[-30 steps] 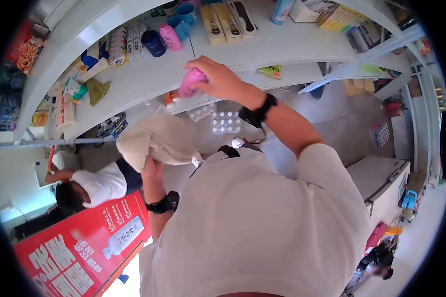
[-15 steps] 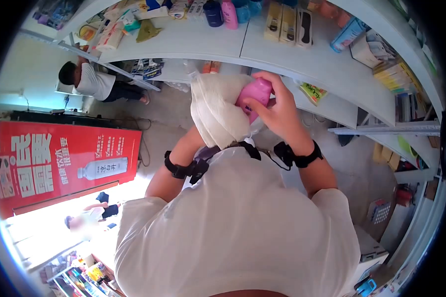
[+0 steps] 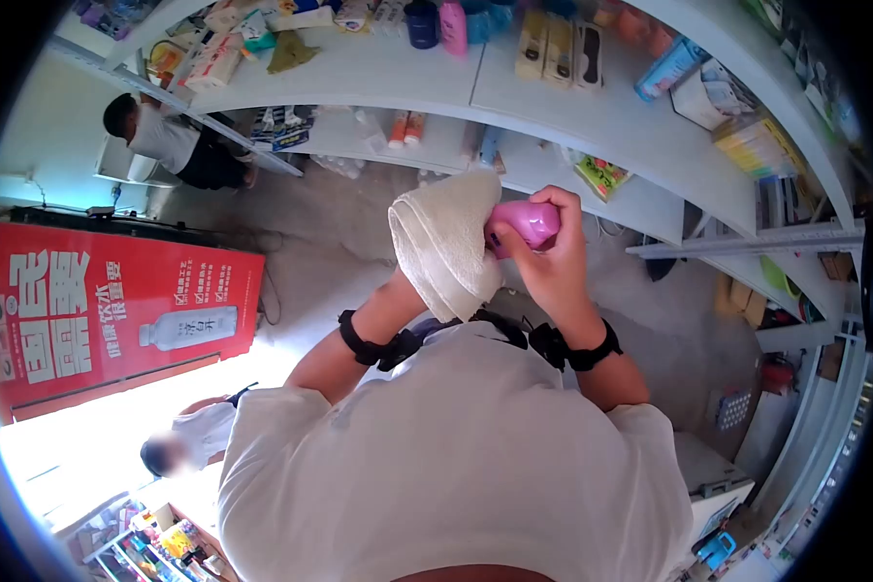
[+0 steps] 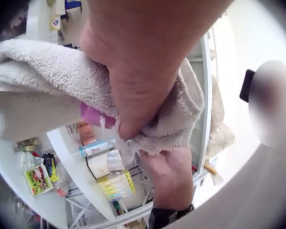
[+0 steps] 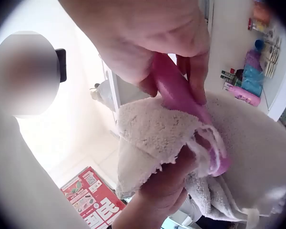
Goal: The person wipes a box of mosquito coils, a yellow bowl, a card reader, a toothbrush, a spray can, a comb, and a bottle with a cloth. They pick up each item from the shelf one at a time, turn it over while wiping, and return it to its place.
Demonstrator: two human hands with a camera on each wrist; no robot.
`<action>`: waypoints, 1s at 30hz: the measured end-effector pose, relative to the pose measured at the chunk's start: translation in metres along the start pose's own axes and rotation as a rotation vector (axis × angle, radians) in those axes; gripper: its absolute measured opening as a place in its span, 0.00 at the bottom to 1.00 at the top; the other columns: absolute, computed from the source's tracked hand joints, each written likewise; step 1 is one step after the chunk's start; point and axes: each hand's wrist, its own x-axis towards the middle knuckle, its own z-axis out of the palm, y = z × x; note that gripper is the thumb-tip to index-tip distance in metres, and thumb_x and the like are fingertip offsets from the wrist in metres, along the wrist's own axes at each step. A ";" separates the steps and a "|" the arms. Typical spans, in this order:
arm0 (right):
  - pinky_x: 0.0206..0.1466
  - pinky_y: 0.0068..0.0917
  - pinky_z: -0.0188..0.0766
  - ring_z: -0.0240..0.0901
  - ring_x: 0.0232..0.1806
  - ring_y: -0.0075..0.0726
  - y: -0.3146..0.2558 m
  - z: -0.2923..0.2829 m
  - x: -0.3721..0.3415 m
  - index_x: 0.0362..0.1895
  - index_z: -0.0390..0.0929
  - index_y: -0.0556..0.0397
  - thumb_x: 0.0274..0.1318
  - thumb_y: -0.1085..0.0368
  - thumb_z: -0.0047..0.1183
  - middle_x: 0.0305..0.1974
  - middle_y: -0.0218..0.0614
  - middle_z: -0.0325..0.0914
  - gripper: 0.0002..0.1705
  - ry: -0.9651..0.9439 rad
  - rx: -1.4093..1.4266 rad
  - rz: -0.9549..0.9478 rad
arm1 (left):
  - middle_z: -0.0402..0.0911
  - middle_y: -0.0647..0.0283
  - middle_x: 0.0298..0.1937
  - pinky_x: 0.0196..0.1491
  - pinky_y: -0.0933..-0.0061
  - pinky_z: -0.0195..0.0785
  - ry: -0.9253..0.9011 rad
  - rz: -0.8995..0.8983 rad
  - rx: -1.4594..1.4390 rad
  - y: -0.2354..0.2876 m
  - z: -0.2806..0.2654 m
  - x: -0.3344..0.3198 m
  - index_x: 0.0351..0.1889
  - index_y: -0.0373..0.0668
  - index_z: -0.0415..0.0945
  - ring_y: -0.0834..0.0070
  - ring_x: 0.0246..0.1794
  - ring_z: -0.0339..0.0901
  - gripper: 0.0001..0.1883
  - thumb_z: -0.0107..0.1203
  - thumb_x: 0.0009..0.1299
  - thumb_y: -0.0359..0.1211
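A pink bottle point(image 3: 526, 225) lies tilted in the right hand point(image 3: 565, 267), gripped between thumb and fingers. Against its other end is a cream towel point(image 3: 446, 238), draped over the left hand, whose fingers it hides in the head view. In the right wrist view, the left hand point(image 5: 164, 191) holds the towel point(image 5: 152, 129) around the lower part of the pink bottle point(image 5: 174, 88), while the right hand point(image 5: 148, 43) pinches the upper part. The left wrist view shows the left hand point(image 4: 138, 81) pressed into the towel folds, with a bit of pink bottle point(image 4: 96, 115) beside it.
Ahead stands a white shelf point(image 3: 388, 87) with another pink bottle point(image 3: 453, 27), a dark blue container point(image 3: 421, 24), boxes and a blue spray can point(image 3: 669, 68). A green packet point(image 3: 601, 177) lies on the lower shelf. A red cabinet point(image 3: 116, 310) and two people are at the left.
The right hand has brought the pink bottle from near the shelf back to the towel. Both hands are now together in front of the chest, and the bottle has tipped more sideways.
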 end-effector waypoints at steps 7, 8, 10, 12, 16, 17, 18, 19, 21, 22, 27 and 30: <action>0.44 0.27 0.72 0.73 0.43 0.31 -0.010 -0.042 -0.034 0.50 0.66 0.54 0.46 0.68 0.69 0.43 0.40 0.73 0.29 0.019 -0.136 -0.106 | 0.77 0.56 0.43 0.46 0.62 0.72 -0.044 0.000 -0.252 0.058 0.030 0.015 0.50 0.39 0.72 0.60 0.42 0.78 0.22 0.61 0.56 0.31; 0.40 0.26 0.72 0.73 0.42 0.33 -0.006 -0.053 -0.032 0.55 0.65 0.55 0.47 0.65 0.69 0.45 0.41 0.72 0.33 -0.014 -0.239 -0.245 | 0.77 0.56 0.44 0.47 0.62 0.72 -0.062 -0.049 -0.433 0.065 0.039 0.018 0.51 0.39 0.72 0.61 0.44 0.78 0.23 0.61 0.57 0.31; 0.38 0.25 0.72 0.73 0.42 0.32 -0.008 -0.069 -0.035 0.58 0.63 0.55 0.47 0.64 0.69 0.46 0.40 0.71 0.37 -0.041 -0.094 -0.156 | 0.77 0.56 0.47 0.50 0.63 0.73 -0.103 -0.169 -0.786 0.078 0.056 0.019 0.54 0.38 0.71 0.63 0.46 0.78 0.24 0.62 0.59 0.30; 0.36 0.23 0.72 0.72 0.42 0.31 0.000 -0.090 -0.039 0.64 0.58 0.56 0.49 0.63 0.67 0.50 0.42 0.68 0.41 -0.127 0.011 -0.100 | 0.76 0.57 0.54 0.54 0.67 0.74 -0.163 -0.317 -1.232 0.079 0.072 0.011 0.62 0.37 0.66 0.68 0.50 0.77 0.28 0.62 0.64 0.30; 0.40 0.24 0.71 0.69 0.46 0.32 0.008 -0.148 -0.037 0.67 0.57 0.57 0.51 0.64 0.65 0.53 0.45 0.65 0.42 -0.152 0.030 -0.157 | 0.74 0.55 0.58 0.54 0.67 0.74 -0.217 -0.331 -1.000 0.081 0.123 0.022 0.68 0.37 0.60 0.67 0.52 0.76 0.33 0.61 0.66 0.30; 0.44 0.26 0.71 0.69 0.49 0.35 0.009 -0.168 -0.036 0.67 0.56 0.58 0.51 0.64 0.64 0.54 0.46 0.64 0.42 -0.161 0.012 -0.149 | 0.74 0.55 0.57 0.54 0.67 0.74 -0.187 -0.230 -0.914 0.090 0.135 0.032 0.68 0.37 0.59 0.68 0.52 0.77 0.33 0.61 0.66 0.31; 0.47 0.28 0.71 0.68 0.51 0.37 0.010 -0.188 -0.035 0.68 0.56 0.58 0.52 0.65 0.63 0.56 0.47 0.64 0.42 -0.169 -0.008 -0.139 | 0.75 0.55 0.56 0.53 0.67 0.74 -0.156 -0.131 -0.828 0.102 0.145 0.043 0.68 0.37 0.59 0.68 0.51 0.77 0.33 0.60 0.66 0.31; 0.51 0.31 0.69 0.67 0.54 0.40 0.012 -0.207 -0.034 0.69 0.56 0.58 0.52 0.66 0.62 0.57 0.48 0.63 0.42 -0.130 -0.098 -0.212 | 0.75 0.54 0.55 0.53 0.67 0.74 -0.126 -0.038 -0.741 0.111 0.158 0.051 0.68 0.38 0.59 0.68 0.51 0.77 0.32 0.60 0.67 0.31; 0.59 0.36 0.64 0.64 0.58 0.47 0.017 -0.239 -0.031 0.70 0.55 0.59 0.52 0.68 0.61 0.59 0.50 0.63 0.42 -0.052 -0.272 -0.360 | 0.78 0.56 0.50 0.51 0.69 0.75 -0.092 -0.055 -0.501 0.101 0.198 0.051 0.66 0.39 0.60 0.70 0.49 0.78 0.29 0.58 0.69 0.30; 0.65 0.41 0.57 0.60 0.62 0.54 0.024 -0.250 -0.033 0.71 0.54 0.59 0.52 0.71 0.58 0.62 0.52 0.61 0.43 -0.030 -0.281 -0.372 | 0.78 0.56 0.51 0.52 0.68 0.74 -0.168 -0.239 -0.732 0.092 0.218 0.050 0.66 0.40 0.59 0.70 0.50 0.78 0.29 0.58 0.69 0.30; 0.64 0.41 0.59 0.61 0.60 0.53 0.048 -0.297 -0.029 0.71 0.55 0.58 0.53 0.73 0.56 0.61 0.50 0.61 0.41 0.127 -0.348 -0.351 | 0.74 0.59 0.59 0.61 0.68 0.69 -0.138 -0.207 -0.952 0.116 0.272 0.069 0.66 0.43 0.62 0.70 0.58 0.73 0.25 0.55 0.71 0.31; 0.63 0.38 0.60 0.61 0.60 0.48 0.051 -0.316 -0.024 0.72 0.54 0.55 0.56 0.73 0.55 0.60 0.48 0.58 0.40 0.134 -0.399 -0.333 | 0.74 0.60 0.59 0.61 0.67 0.69 -0.147 -0.061 -1.140 0.122 0.287 0.074 0.65 0.43 0.64 0.72 0.59 0.73 0.24 0.55 0.72 0.32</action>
